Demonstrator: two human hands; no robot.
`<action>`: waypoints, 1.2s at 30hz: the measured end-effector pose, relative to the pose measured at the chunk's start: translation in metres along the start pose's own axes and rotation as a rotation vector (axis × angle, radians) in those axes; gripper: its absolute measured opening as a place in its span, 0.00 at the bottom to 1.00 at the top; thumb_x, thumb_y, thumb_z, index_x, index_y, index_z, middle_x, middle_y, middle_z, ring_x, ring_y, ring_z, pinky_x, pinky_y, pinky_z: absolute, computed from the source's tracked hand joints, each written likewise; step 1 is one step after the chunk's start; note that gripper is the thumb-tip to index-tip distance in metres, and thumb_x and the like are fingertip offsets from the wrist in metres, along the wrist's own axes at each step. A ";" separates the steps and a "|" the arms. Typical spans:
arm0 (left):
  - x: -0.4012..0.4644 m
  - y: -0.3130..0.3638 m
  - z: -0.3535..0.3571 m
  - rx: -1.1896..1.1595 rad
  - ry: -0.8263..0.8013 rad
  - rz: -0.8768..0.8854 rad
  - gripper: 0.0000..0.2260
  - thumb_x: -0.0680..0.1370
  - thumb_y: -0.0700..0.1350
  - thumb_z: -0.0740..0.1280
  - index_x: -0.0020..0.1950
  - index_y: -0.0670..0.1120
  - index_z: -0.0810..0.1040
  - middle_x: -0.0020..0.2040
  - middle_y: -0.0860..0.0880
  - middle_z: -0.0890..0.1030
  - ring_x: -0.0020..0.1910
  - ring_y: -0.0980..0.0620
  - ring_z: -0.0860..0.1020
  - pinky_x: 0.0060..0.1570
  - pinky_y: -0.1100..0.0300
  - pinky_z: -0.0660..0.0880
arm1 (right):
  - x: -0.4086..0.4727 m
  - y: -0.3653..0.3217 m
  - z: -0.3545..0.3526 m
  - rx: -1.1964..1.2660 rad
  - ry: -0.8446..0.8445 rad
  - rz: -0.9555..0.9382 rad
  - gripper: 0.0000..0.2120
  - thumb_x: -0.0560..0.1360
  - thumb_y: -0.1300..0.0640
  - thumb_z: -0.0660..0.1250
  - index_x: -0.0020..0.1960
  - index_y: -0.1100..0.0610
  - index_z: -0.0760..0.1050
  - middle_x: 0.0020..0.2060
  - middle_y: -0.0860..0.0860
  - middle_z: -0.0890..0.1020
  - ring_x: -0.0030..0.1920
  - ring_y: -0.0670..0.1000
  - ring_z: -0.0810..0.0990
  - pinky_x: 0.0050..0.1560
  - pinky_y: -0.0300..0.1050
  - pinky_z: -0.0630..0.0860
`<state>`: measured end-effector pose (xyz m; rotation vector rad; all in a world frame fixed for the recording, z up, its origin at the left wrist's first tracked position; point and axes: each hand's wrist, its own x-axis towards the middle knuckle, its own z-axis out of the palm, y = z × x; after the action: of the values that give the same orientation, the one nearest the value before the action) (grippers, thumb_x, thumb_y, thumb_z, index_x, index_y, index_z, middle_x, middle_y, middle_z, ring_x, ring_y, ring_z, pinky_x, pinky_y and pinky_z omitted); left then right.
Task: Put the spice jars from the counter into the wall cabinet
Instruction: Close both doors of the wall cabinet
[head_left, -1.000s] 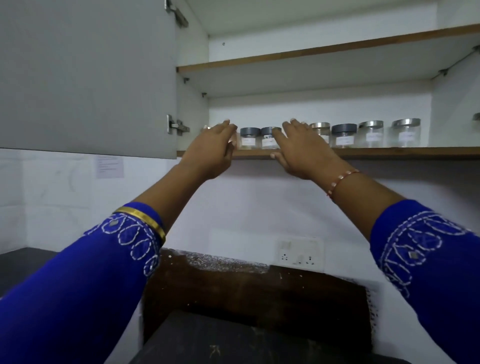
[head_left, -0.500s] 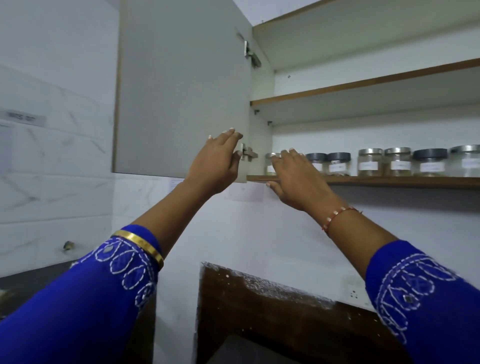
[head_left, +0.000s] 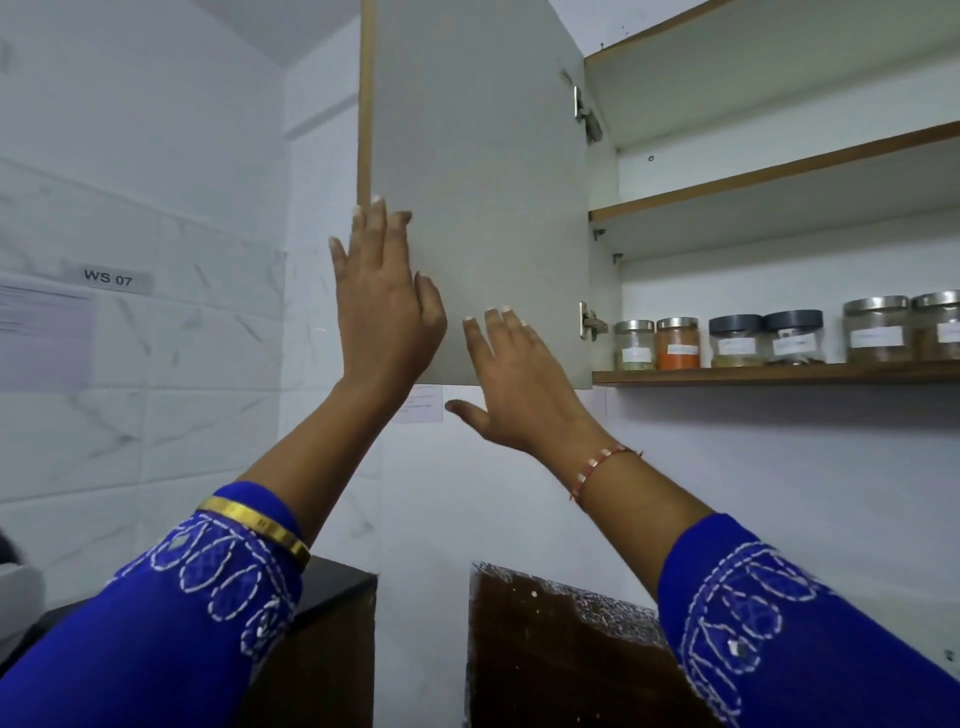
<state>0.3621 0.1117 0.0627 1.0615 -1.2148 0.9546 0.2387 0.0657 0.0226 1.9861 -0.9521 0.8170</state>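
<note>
Several spice jars (head_left: 737, 340) stand in a row on the lower shelf (head_left: 779, 373) of the wall cabinet, some with silver lids, two with dark lids; one holds orange powder (head_left: 677, 343). The grey cabinet door (head_left: 483, 156) hangs open to the left. My left hand (head_left: 382, 306) lies flat against the door's inner face near its outer edge, fingers spread. My right hand (head_left: 519, 389) is open in front of the door's lower part, fingers apart, holding nothing.
The upper shelf (head_left: 779, 182) of the cabinet shows nothing on it. A white tiled wall (head_left: 156, 364) with a "WS 07" label (head_left: 109, 277) and a paper sheet is on the left. Dark counter (head_left: 337, 587) and a brown board (head_left: 561, 639) lie below.
Both hands have left the shelf edge and moved left onto the open door. The view has swung left, so the jars now sit at the right.
</note>
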 end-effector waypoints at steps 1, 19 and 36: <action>0.002 -0.008 0.000 -0.019 0.013 -0.027 0.25 0.75 0.39 0.58 0.73 0.41 0.61 0.76 0.42 0.58 0.76 0.44 0.53 0.75 0.50 0.45 | 0.005 -0.008 0.004 0.007 0.010 -0.003 0.41 0.75 0.39 0.57 0.76 0.63 0.45 0.75 0.64 0.53 0.75 0.63 0.51 0.75 0.54 0.50; 0.016 -0.027 0.000 -0.716 -0.179 -0.359 0.14 0.79 0.45 0.62 0.63 0.43 0.69 0.53 0.53 0.74 0.49 0.53 0.75 0.49 0.62 0.75 | 0.042 -0.049 0.055 0.268 0.381 0.276 0.39 0.70 0.60 0.70 0.75 0.66 0.53 0.70 0.67 0.65 0.67 0.67 0.70 0.60 0.56 0.75; -0.005 0.134 0.004 -0.653 -0.170 -0.275 0.16 0.79 0.37 0.58 0.67 0.41 0.64 0.46 0.53 0.72 0.35 0.59 0.72 0.31 0.79 0.70 | -0.041 0.044 0.002 0.653 0.453 0.257 0.36 0.72 0.64 0.68 0.75 0.63 0.54 0.71 0.58 0.68 0.66 0.58 0.74 0.61 0.49 0.76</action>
<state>0.2312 0.1407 0.0725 0.7585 -1.3463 0.2199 0.1818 0.0594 0.0056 2.0663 -0.7266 1.8169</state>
